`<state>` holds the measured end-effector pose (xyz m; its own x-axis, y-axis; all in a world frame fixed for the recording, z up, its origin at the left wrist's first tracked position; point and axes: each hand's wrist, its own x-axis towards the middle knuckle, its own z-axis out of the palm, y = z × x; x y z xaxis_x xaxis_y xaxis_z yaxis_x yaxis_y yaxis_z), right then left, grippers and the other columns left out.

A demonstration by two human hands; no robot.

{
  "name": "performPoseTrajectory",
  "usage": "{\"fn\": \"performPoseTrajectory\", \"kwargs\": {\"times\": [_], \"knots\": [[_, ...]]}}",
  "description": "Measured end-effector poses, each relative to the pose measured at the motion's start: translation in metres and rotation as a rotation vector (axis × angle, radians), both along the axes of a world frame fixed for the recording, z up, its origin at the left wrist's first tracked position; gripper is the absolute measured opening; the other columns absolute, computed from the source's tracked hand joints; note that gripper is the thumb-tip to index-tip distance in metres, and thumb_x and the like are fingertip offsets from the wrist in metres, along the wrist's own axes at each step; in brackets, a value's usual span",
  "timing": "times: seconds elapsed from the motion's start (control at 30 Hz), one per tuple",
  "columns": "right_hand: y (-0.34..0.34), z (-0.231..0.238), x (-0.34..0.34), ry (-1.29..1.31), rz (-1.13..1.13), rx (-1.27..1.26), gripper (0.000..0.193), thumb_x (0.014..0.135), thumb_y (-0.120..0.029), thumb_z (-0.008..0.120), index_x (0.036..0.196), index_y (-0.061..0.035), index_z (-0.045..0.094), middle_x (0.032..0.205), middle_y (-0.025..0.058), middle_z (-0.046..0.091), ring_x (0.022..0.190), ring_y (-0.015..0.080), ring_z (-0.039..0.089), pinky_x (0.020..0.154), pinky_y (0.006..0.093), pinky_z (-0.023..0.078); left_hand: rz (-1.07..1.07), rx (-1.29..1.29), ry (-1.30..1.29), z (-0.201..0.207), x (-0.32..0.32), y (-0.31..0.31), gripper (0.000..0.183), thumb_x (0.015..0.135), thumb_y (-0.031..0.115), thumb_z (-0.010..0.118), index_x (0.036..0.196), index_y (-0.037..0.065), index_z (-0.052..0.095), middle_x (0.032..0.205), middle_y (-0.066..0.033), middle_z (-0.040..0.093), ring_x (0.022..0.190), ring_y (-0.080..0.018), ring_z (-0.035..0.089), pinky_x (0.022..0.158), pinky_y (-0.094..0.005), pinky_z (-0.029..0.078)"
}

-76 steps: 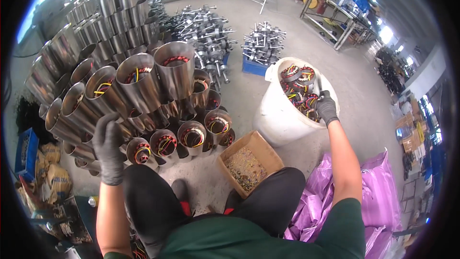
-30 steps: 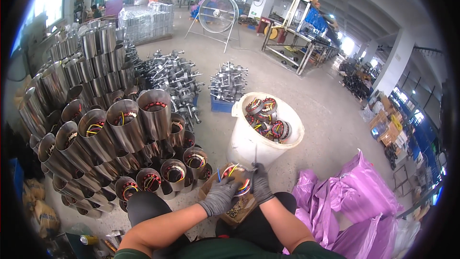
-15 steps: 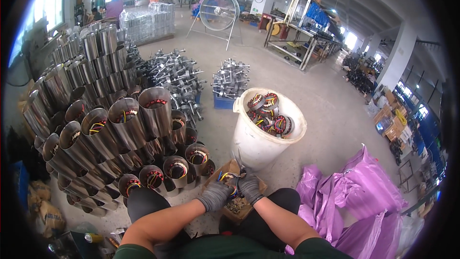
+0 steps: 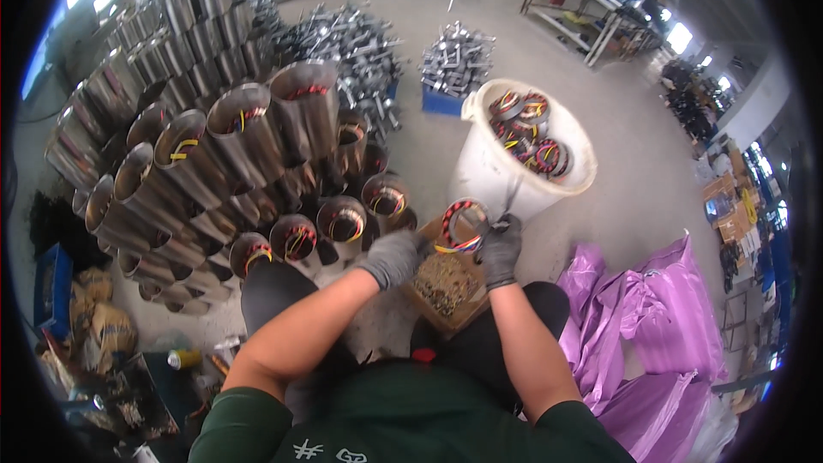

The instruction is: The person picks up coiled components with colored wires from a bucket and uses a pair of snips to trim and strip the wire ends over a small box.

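Observation:
My left hand (image 4: pixel 394 257), in a grey glove, grips the lower left rim of a round motor coil ring (image 4: pixel 463 225) wound with red, black and yellow wires. My right hand (image 4: pixel 500 247), also gloved, holds the ring's right side together with a thin metal tool whose tip (image 4: pixel 511 197) points up past the ring. I hold the ring above an open cardboard box (image 4: pixel 446 285) of small scraps between my knees. Just beyond stands a white bucket (image 4: pixel 493 176) holding several similar wound rings.
A large stack of metal cylinder housings (image 4: pixel 223 146) with wires inside rises on the left. Piles of metal shafts (image 4: pixel 364 43) and a blue crate (image 4: pixel 441 103) lie farther out. Purple plastic bags (image 4: pixel 651 326) lie at the right. Clutter sits at the lower left.
My right hand took a wound ring out of the white bucket and brought it in over the cardboard box; my left hand left the cylinder stack and joined it on the ring.

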<state>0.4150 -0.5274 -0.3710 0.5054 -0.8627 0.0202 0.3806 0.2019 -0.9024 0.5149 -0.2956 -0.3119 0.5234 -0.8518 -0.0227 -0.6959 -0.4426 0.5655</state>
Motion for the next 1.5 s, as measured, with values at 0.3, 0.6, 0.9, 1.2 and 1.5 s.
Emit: {"fn": "performPoseTrajectory", "kwargs": {"times": [0.3,0.6,0.9,1.2,1.5], "knots": [[0.0,0.009,-0.003,0.605,-0.089,-0.068,0.049,0.07,-0.023,0.081,0.105,0.001,0.055,0.089,0.0074,0.06,0.075,0.0184,0.055,0.066,0.0324,0.047,0.279,-0.195,0.518,-0.003,0.008,0.007,0.049,0.094,0.046,0.06,0.109,-0.001,0.067,0.09,-0.0188,0.069,0.085,-0.0282,0.067,0.08,-0.0393,0.051],[0.052,0.024,-0.003,0.677,0.169,-0.232,0.04,0.071,-0.013,0.079,0.098,0.0005,0.053,0.081,0.0051,0.058,0.07,0.0181,0.053,0.065,0.0339,0.046,0.621,-0.406,0.538,-0.052,0.01,-0.017,0.026,0.093,0.024,0.061,0.105,0.001,0.063,0.085,-0.0188,0.068,0.071,-0.032,0.067,0.066,-0.0412,0.053],[0.039,-0.005,-0.002,0.456,0.068,0.009,0.046,0.071,-0.009,0.079,0.106,-0.0011,0.05,0.085,0.0055,0.056,0.072,0.0173,0.054,0.062,0.032,0.046,0.538,-0.468,1.418,-0.024,0.002,-0.004,0.015,0.091,0.023,0.066,0.093,0.009,0.062,0.065,0.0005,0.054,0.046,-0.0098,0.044,0.04,-0.0244,0.032],[0.025,-0.029,-0.008,0.604,0.176,-0.149,0.048,0.073,-0.007,0.079,0.109,0.0009,0.047,0.093,0.0085,0.057,0.077,0.0174,0.056,0.063,0.0322,0.048,0.445,-0.609,1.486,-0.014,0.003,-0.006,0.013,0.095,0.016,0.064,0.104,0.007,0.061,0.079,-0.0026,0.063,0.052,-0.0103,0.049,0.043,-0.0232,0.037],[0.041,0.004,-0.011,0.772,0.392,0.17,0.039,0.086,-0.027,0.073,0.112,-0.0041,0.055,0.069,0.01,0.06,0.043,0.0207,0.053,0.038,0.035,0.042,0.191,-0.74,1.549,0.0,-0.001,0.0,0.017,0.098,0.024,0.06,0.103,0.008,0.061,0.089,-0.0027,0.065,0.069,-0.0117,0.061,0.063,-0.0275,0.055]]}}
